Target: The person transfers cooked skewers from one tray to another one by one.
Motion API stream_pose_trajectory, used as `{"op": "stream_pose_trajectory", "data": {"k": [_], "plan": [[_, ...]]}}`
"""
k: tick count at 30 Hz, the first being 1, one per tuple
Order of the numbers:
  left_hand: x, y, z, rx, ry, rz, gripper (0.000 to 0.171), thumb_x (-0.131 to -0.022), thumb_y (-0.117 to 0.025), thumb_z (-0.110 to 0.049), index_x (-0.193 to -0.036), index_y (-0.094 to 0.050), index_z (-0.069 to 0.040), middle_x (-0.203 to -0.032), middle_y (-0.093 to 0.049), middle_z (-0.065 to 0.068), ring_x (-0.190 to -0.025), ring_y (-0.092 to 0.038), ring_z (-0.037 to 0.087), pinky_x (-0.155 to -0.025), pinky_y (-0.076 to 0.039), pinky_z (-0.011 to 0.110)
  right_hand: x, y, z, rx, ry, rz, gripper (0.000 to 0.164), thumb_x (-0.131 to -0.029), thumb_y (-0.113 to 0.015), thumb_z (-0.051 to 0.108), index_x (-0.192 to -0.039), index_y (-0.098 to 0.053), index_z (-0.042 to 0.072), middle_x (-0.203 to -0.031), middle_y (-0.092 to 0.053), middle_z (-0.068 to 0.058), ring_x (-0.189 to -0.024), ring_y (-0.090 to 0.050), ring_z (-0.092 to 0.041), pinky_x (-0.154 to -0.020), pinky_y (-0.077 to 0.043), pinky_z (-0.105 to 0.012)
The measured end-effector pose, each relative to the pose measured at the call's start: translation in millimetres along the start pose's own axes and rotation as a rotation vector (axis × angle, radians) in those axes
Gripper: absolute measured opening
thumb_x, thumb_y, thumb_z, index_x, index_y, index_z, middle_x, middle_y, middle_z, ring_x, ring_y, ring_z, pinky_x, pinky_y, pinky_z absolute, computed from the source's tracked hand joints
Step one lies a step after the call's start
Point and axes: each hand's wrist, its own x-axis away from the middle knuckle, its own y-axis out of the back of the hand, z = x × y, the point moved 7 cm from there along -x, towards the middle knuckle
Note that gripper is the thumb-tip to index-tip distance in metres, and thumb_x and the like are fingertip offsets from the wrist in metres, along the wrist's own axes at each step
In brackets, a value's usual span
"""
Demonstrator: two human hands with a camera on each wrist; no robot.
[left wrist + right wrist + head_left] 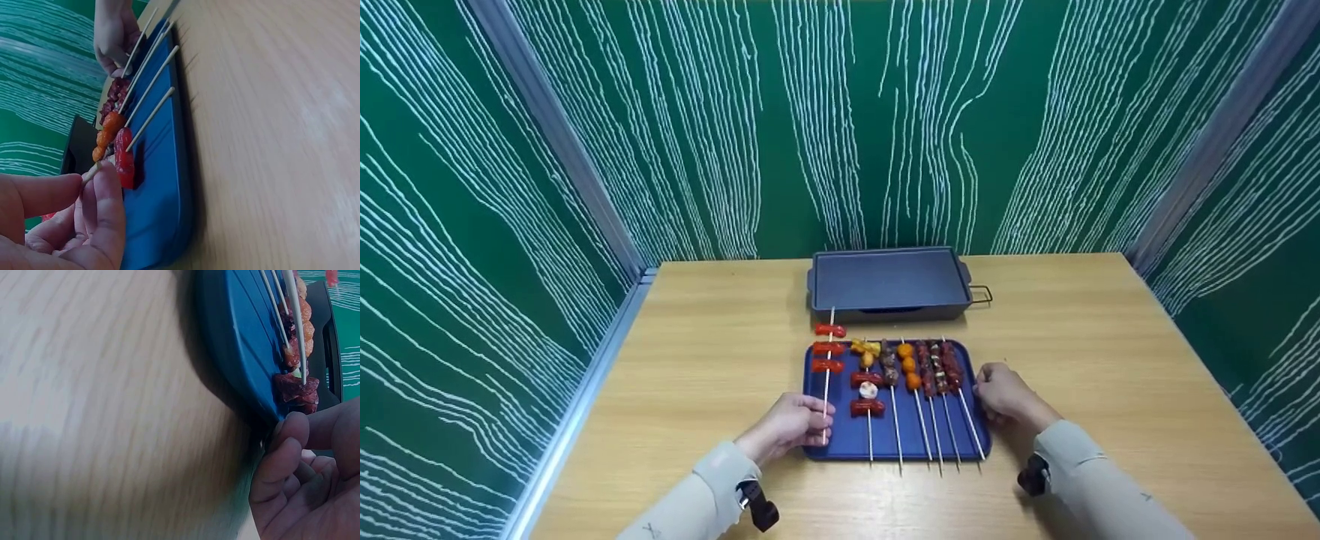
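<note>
My left hand (pixel 795 424) pinches the lower end of a wooden skewer (pixel 829 348) between thumb and fingers. Three glossy red pieces sit on that skewer, whose tip overlaps the front of the grill in the head view. Behind it in that view is the blue tray (pixel 846 444), at its left end. At the tray's right side, my right hand (pixel 1003 391) grips the rim with thumb and curled fingers, seen closely in the right wrist view at the tray edge (pixel 247 354).
On the tray lie several skewers: one with red pieces and a white slice (pixel 868 391), one of dark meat (pixel 889 360), one of orange balls (pixel 909 367), and reddish meat ones (pixel 952 366). Their sticks overhang the near rim. A dark rectangular grill (pixel 891 279) with a wire handle stands behind.
</note>
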Motion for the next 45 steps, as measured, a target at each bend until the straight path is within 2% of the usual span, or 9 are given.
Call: {"op": "stream_pose_trajectory", "data": {"k": [8,16,32,36,40,42,45], "plan": [[0.1,-3.2,3.4,-0.019,0.005,0.031,0.025,-0.096,-0.06,0.012,-0.12,-0.066,0.016,-0.079,-0.062,0.006,-0.069,-0.067,0.014,-0.064,-0.067,0.022,2.6,-0.4,-1.8,-0.02,-0.005,0.007,0.014,-0.101,-0.051,0.001,-0.088,-0.052,0.004,-0.057,-0.05,-0.002,-0.045,-0.051,-0.013,-0.038,-0.047,-0.022],[0.5,-5.7,2.5,-0.096,0.039,0.019,0.025,-0.095,-0.064,0.013,-0.119,-0.068,0.017,-0.08,-0.066,0.009,-0.068,-0.07,0.015,-0.066,-0.069,0.024,0.9,2.2,0.9,-0.003,0.009,0.004,0.016,-0.101,-0.051,0.001,-0.086,-0.052,0.004,-0.057,-0.05,-0.001,-0.046,-0.052,-0.013,-0.038,-0.048,-0.023],[-4.3,-8.5,7.6,-0.131,0.082,0.028,0.018,-0.094,-0.064,0.012,-0.111,-0.07,0.013,-0.078,-0.066,0.008,-0.066,-0.07,0.014,-0.065,-0.068,0.023,-0.9,1.8,1.0,0.006,0.019,-0.001,0.016,-0.1,-0.05,0.001,-0.085,-0.051,0.006,-0.056,-0.05,0.0,-0.043,-0.051,-0.011,-0.037,-0.046,-0.022],[-5.6,-7.8,7.3,-0.164,0.078,-0.008,0.017,-0.091,-0.065,0.014,-0.107,-0.07,0.013,-0.077,-0.064,0.007,-0.062,-0.068,0.014,-0.064,-0.068,0.025,-1.2,-0.2,-0.7,0.013,0.025,0.002,0.016,-0.099,-0.05,0.001,-0.084,-0.05,0.006,-0.055,-0.05,0.001,-0.041,-0.05,-0.01,-0.036,-0.044,-0.021],[-6.6,-6.8,3.6,-0.227,0.042,-0.077,0.014,-0.089,-0.068,0.016,-0.101,-0.069,0.01,-0.078,-0.064,0.006,-0.057,-0.066,0.012,-0.062,-0.069,0.026,-0.9,-0.9,-0.4,-0.003,0.016,0.006,0.016,-0.099,-0.049,0.0,-0.084,-0.05,0.006,-0.056,-0.049,0.0,-0.041,-0.05,-0.01,-0.036,-0.043,-0.021],[-6.6,-6.4,0.9,-0.27,0.022,-0.112,0.012,-0.088,-0.069,0.016,-0.093,-0.068,0.005,-0.078,-0.064,0.005,-0.055,-0.064,0.011,-0.058,-0.067,0.025,-0.9,-0.7,0.3,-0.004,0.018,0.004,0.016,-0.099,-0.049,0.0,-0.084,-0.05,0.005,-0.056,-0.049,0.0,-0.042,-0.049,-0.01,-0.036,-0.043,-0.021],[-6.1,-5.9,-2.3,-0.34,0.0,-0.154,0.021,-0.087,-0.07,0.016,-0.08,-0.063,-0.002,-0.072,-0.063,0.004,-0.051,-0.062,0.009,-0.053,-0.064,0.022,-1.0,-0.5,1.0,-0.003,0.016,-0.002,0.015,-0.099,-0.049,0.001,-0.085,-0.05,0.006,-0.056,-0.05,-0.001,-0.042,-0.05,-0.01,-0.036,-0.043,-0.021]]}}
